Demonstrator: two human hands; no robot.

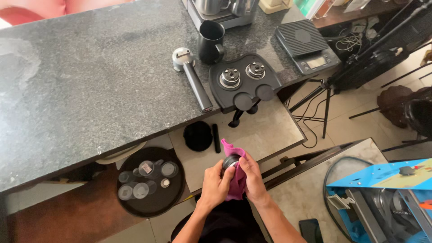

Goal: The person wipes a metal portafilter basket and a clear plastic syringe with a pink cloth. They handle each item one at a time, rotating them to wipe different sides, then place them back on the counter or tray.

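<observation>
Seen from the head camera, a long counter (90, 81) of dark speckled stone, polished and faintly smeared toward its left end, fills the upper left. Below its edge a lower shelf (270, 130) of pale, matte stone is set, and beneath that a tiled floor is seen.

On the counter a portafilter (191, 76) is laid flat, its round steel basket toward the back and its long dark handle pointing to the front edge. Just beside it a black matte jug (211, 41) is stood upright. A black rubbery tamping mat (243, 81) overhangs the counter edge, with two round metal tampers seated in it. A flat dark scale (307, 45) is placed to the right, near the corner.

On the lower shelf a black round lid-like disc (197, 136) and a slim black stick are laid side by side. A round dark tray (150, 182) holding several clear glasses is seen on the floor at left. A blue metal machine housing (382, 189) is seen at lower right, and tripod legs are spread on the tiles.

A small round metal piece (231, 161) is held over the shelf's front edge, wrapped in a soft magenta cloth (237, 177). The left hand (215, 184) is clenched around the piece and cloth from the left; the right hand (253, 180) is pressed onto the cloth from the right, fingers curled over it.
</observation>
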